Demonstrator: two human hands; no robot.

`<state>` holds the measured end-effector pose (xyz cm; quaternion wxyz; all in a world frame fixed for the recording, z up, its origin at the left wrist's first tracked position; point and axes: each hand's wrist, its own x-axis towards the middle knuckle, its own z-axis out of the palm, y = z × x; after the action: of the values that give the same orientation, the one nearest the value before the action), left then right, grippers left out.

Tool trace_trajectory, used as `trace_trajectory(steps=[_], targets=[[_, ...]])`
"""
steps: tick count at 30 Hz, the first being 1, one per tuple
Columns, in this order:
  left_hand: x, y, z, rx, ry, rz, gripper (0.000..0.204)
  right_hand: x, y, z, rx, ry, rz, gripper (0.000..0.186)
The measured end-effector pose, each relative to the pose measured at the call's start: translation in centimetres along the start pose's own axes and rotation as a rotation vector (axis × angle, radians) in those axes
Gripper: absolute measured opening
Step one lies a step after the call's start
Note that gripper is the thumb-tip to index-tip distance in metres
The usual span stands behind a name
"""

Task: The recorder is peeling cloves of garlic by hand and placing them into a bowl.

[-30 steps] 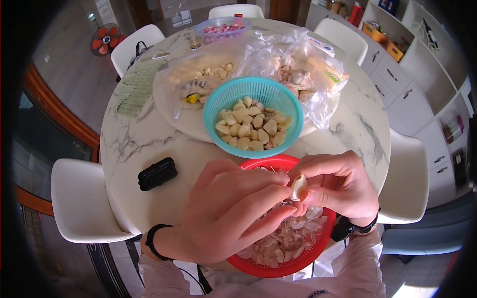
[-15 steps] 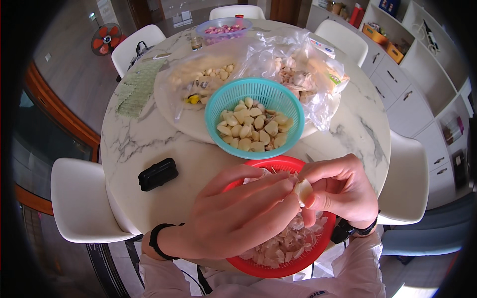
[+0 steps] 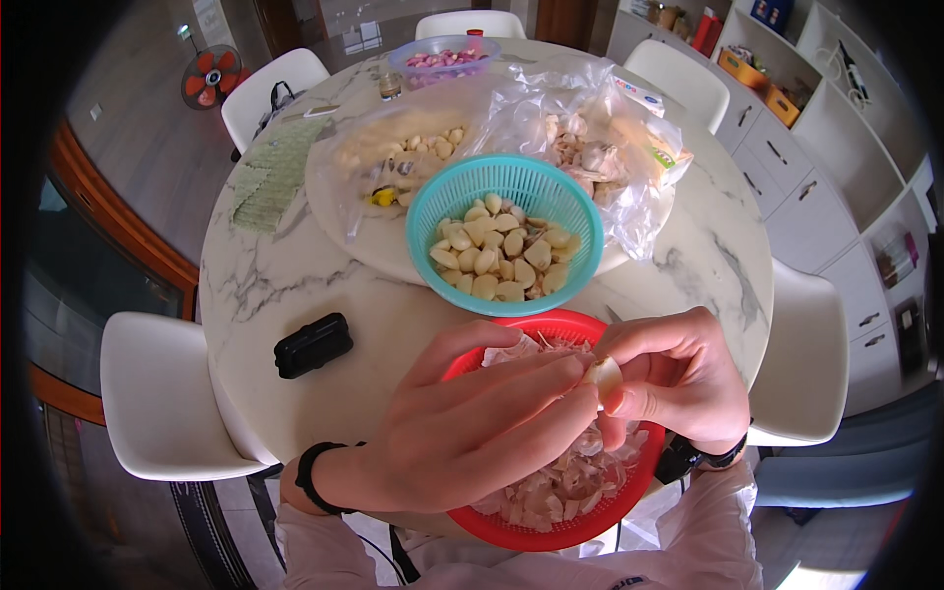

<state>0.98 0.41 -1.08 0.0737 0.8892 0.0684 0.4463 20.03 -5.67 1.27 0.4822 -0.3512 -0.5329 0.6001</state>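
Between the tips of my left hand [image 3: 477, 423] and my right hand [image 3: 678, 379] is a pale garlic clove [image 3: 603, 376]. My right thumb and index finger pinch it, while my left fingers are closed against it from the other side. Both hands are over a red basket [image 3: 637, 490] holding papery garlic skins [image 3: 551, 492], partly hidden by my fingers. Just beyond them, a turquoise basket [image 3: 590, 236] contains several peeled cloves [image 3: 506, 246].
The round marble table [image 3: 261, 315] carries a black case [image 3: 313, 344], a green cloth [image 3: 265, 177], a bag of peeled garlic [image 3: 423, 138], a bag of bulbs [image 3: 605, 167] and a bowl of purple pieces [image 3: 442, 67]. White chairs [image 3: 162, 383] surround it; shelving [image 3: 826, 138] stands to the right.
My hands have shifted slightly rightward, with the left index finger more raised, and the clove has turned a little. The turquoise basket sits marginally further right than a second ago.
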Motion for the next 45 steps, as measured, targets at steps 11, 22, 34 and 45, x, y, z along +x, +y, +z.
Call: trace_trajectory(steps=[11,22,34,45], targets=[[0.35,0.00,0.24,-0.055,0.014,-0.010,0.028,0.01,-0.12,-0.07,-0.034,0.002,0.012,0.017],[-0.04,-0.22,0.41,-0.025,0.017,0.033,0.027,-0.08,-0.30,-0.10,-0.023,0.004,0.025,0.018],[0.36,0.17,0.01,-0.134,0.018,-0.102,0.023,-0.16,-0.18,-0.08,-0.023,-0.007,0.031,0.019],[0.67,0.01,0.36,0.007,-0.022,-0.030,0.022,0.16,-0.14,0.30,-0.135,0.033,0.074,0.020]])
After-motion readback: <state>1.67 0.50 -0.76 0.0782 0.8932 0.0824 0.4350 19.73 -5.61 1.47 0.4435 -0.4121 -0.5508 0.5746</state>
